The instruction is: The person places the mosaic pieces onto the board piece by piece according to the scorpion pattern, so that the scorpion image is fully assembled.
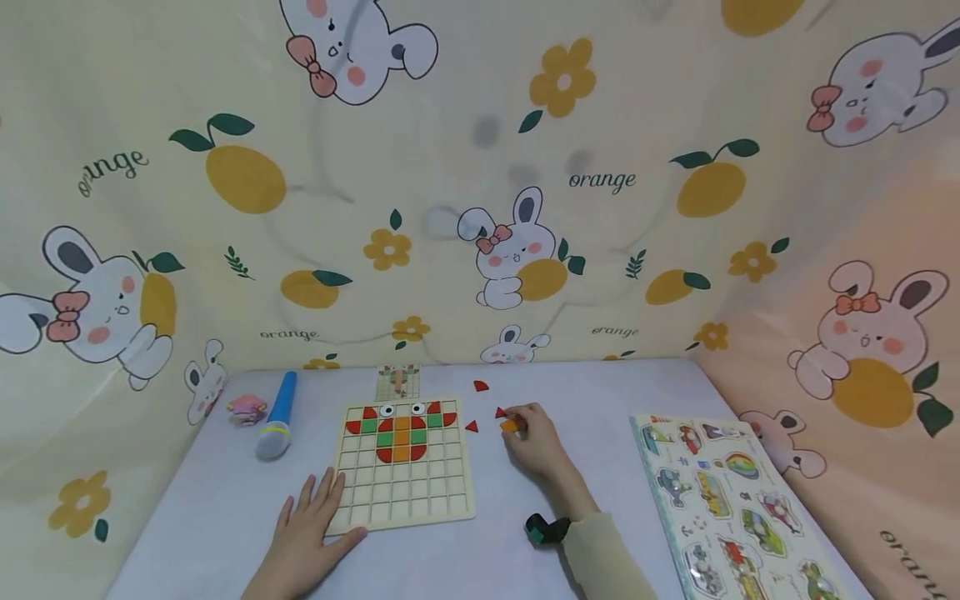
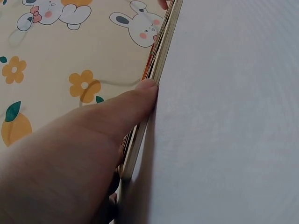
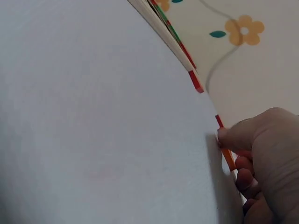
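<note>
A wooden grid board point(image 1: 442, 492) lies on the table, its upper cells filled with red, green and orange tiles point(image 1: 402, 437) and two eye tiles. My left hand point(image 1: 303, 533) rests with spread fingers at the board's lower left corner. The left wrist view has its thumb point(image 2: 135, 98) against the board's edge. To the right of the board, my right hand point(image 1: 536, 442) pinches an orange tile point(image 1: 510, 426), low over the table. A red triangle tile point(image 1: 501, 412) lies just beyond those fingertips. Another red triangle point(image 1: 472, 427) and a red quarter-round tile point(image 1: 481, 386) lie nearer the board.
Behind the board is a pattern card point(image 1: 397, 383). A blue toy microphone point(image 1: 279, 417) and a pink toy point(image 1: 247, 409) stand at left. On the right lies a picture puzzle board point(image 1: 720, 500). A dark green and black object point(image 1: 546, 530) sits by the right wrist.
</note>
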The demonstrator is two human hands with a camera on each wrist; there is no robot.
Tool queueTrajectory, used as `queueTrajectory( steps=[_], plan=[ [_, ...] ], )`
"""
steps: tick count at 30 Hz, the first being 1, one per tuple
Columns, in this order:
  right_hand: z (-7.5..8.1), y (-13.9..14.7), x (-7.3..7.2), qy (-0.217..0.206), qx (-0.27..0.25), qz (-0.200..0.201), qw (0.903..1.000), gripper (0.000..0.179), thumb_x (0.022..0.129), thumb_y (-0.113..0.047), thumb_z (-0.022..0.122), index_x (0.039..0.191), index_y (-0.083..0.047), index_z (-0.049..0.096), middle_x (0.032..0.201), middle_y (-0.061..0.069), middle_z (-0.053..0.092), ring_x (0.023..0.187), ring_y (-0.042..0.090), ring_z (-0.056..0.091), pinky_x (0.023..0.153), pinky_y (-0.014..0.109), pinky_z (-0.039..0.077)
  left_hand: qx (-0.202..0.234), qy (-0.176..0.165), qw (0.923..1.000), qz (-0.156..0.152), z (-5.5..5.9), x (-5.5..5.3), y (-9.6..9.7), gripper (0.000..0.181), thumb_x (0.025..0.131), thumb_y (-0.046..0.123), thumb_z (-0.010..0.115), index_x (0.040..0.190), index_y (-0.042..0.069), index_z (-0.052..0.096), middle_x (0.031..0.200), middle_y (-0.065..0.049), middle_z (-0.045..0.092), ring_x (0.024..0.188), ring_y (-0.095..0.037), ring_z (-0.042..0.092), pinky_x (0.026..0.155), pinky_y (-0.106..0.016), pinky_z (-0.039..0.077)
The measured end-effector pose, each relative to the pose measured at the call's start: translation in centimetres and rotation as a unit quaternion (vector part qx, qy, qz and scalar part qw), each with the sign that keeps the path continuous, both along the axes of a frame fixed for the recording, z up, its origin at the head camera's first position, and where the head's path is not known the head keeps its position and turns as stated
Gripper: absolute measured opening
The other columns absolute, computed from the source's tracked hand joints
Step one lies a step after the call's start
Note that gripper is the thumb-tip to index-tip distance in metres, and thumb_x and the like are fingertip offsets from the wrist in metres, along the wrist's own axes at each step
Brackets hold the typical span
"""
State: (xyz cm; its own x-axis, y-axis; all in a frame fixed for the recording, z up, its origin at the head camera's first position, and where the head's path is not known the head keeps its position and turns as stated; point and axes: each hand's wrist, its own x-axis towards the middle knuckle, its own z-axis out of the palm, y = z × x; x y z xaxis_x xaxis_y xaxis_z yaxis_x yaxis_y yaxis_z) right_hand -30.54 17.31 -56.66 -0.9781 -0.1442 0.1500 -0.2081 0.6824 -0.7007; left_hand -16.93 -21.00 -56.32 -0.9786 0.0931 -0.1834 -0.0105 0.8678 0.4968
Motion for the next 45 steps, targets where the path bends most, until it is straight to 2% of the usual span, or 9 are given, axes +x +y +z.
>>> queueTrajectory(
  steps=[5,8,13,17,23,29,38,42,45],
  plan=[
    [-0.6,0.1,0.1,-0.008,0.012,-0.004,0.9999,0.03,0.096,-0.01,0.076,0.125,-0.004,0.071,0.117,0.009,0.062,0.103,0.021,0.06,0.098,0.043,0.055,0.005,-0.011,0.9999,-0.003,-0.1,0.2,0.0,0.113,0.091,0.076,0.064,0.165,-0.002,0.028,0.173,-0.028,0.016,0.158,-0.058,0.001,0.12,-0.081,-0.003],
    [-0.6,-0.1,0.3,0.0,0.012,-0.007,0.9999,0.032,0.096,-0.013,0.077,0.125,-0.001,0.07,0.119,0.012,0.062,0.104,0.023,0.06,0.097,0.045,0.056,0.008,-0.008,0.9999,-0.005,-0.2,0.3,-0.2,0.113,0.091,0.075,0.064,0.165,-0.002,0.028,0.173,-0.028,0.016,0.158,-0.058,0.001,0.119,-0.082,-0.003],
    [-0.3,-0.6,0.4,0.012,0.011,-0.046,0.9988,0.036,0.095,-0.019,0.079,0.123,0.001,0.068,0.123,0.017,0.058,0.111,0.031,0.061,0.103,0.05,0.055,0.013,-0.005,0.9998,-0.011,-0.1,0.0,-0.5,0.112,0.092,0.074,0.064,0.166,-0.001,0.026,0.174,-0.027,0.014,0.158,-0.058,0.0,0.119,-0.082,-0.005],
    [-0.2,-0.9,0.2,0.037,0.002,-0.068,0.997,0.033,0.094,-0.02,0.081,0.117,0.001,0.071,0.12,0.02,0.058,0.113,0.036,0.061,0.104,0.054,0.053,0.01,0.006,0.9999,-0.011,0.1,-0.5,-0.6,0.111,0.093,0.074,0.064,0.166,-0.001,0.026,0.174,-0.027,0.013,0.157,-0.059,0.001,0.119,-0.082,-0.005],
    [-0.5,-0.7,0.5,0.049,-0.009,-0.086,0.995,0.025,0.092,-0.017,0.081,0.108,0.001,0.073,0.117,0.021,0.058,0.109,0.036,0.061,0.101,0.054,0.053,0.01,0.004,0.9999,-0.013,0.1,-0.6,-0.8,0.112,0.092,0.073,0.064,0.166,-0.002,0.026,0.174,-0.027,0.014,0.157,-0.059,0.001,0.119,-0.081,-0.005],
    [-0.9,-0.1,1.1,0.059,-0.008,-0.08,0.9951,0.022,0.095,-0.015,0.08,0.108,0.002,0.075,0.116,0.02,0.06,0.106,0.034,0.062,0.095,0.052,0.054,0.006,0.001,1.0,-0.008,-0.5,-0.2,-0.5,0.114,0.091,0.076,0.064,0.166,-0.001,0.027,0.174,-0.026,0.015,0.158,-0.058,0.001,0.119,-0.081,-0.003],
    [-0.7,0.1,1.0,0.029,-0.012,-0.086,0.9958,0.026,0.098,-0.018,0.078,0.116,0.0,0.075,0.119,0.019,0.061,0.108,0.033,0.061,0.098,0.052,0.054,0.002,0.01,0.9999,-0.008,-0.6,0.2,0.1,0.108,0.093,0.073,0.063,0.167,0.003,0.027,0.175,-0.023,0.015,0.16,-0.054,0.001,0.122,-0.077,-0.004],
    [0.2,-0.7,1.2,-0.001,-0.007,-0.08,0.9968,0.03,0.099,-0.025,0.077,0.121,-0.003,0.074,0.121,0.015,0.063,0.106,0.028,0.059,0.094,0.046,0.055,-0.003,0.006,1.0,-0.007,-0.2,0.3,-0.1,0.106,0.095,0.071,0.063,0.168,0.004,0.024,0.176,-0.022,0.013,0.161,-0.052,0.0,0.123,-0.076,-0.005],
    [1.2,-1.6,1.4,0.0,-0.007,-0.068,0.9976,0.029,0.1,-0.024,0.077,0.121,-0.004,0.074,0.12,0.014,0.065,0.1,0.025,0.059,0.088,0.041,0.055,-0.004,0.011,0.9999,-0.007,0.2,0.2,-0.3,0.105,0.095,0.07,0.063,0.168,0.004,0.025,0.176,-0.021,0.013,0.161,-0.052,0.0,0.124,-0.075,-0.004]
  ],
)
